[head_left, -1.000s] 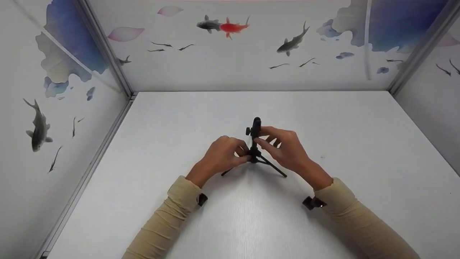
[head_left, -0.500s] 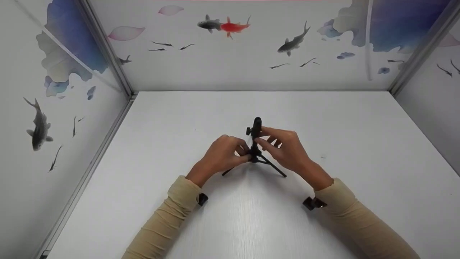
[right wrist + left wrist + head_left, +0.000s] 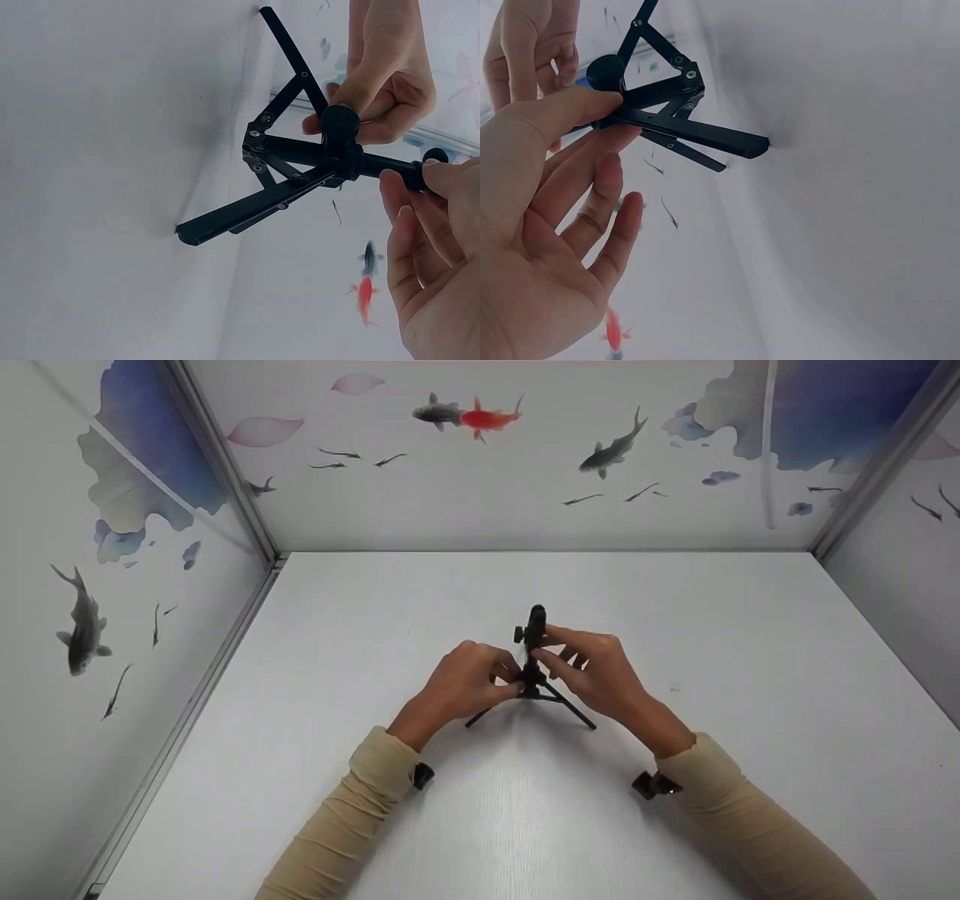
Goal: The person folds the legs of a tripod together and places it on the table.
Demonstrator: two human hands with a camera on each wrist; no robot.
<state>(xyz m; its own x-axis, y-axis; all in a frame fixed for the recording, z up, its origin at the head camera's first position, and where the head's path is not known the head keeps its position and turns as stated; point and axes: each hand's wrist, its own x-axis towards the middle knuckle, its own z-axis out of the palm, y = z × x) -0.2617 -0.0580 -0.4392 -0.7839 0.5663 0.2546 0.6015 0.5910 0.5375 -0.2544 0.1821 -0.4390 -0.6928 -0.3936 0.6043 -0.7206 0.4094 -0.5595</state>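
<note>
A small black tripod (image 3: 537,622) stands upright on the white table, its legs spread and their braces (image 3: 289,161) folded out. My left hand (image 3: 469,679) pinches the collar where the legs meet, thumb and fingers at the top of one leg (image 3: 705,136). Beside that thumb sits a round black knob (image 3: 340,120). Higher up, my right hand (image 3: 600,667) holds the upper column (image 3: 390,166) just under the head between thumb and fingertips. Another small knob (image 3: 518,634) sticks out to the left of the head. The left hand hides part of a leg in the head view.
White panels (image 3: 480,510) printed with fish and petals enclose the table (image 3: 375,592) at the back and both sides. Metal frame posts (image 3: 255,510) stand at the corners. A small black camera (image 3: 423,776) sits at each wrist, beside beige sleeves.
The tips of the two front legs have drawn slightly closer together, and the brace between them looks more level. Both hands keep almost the same place and hold.
</note>
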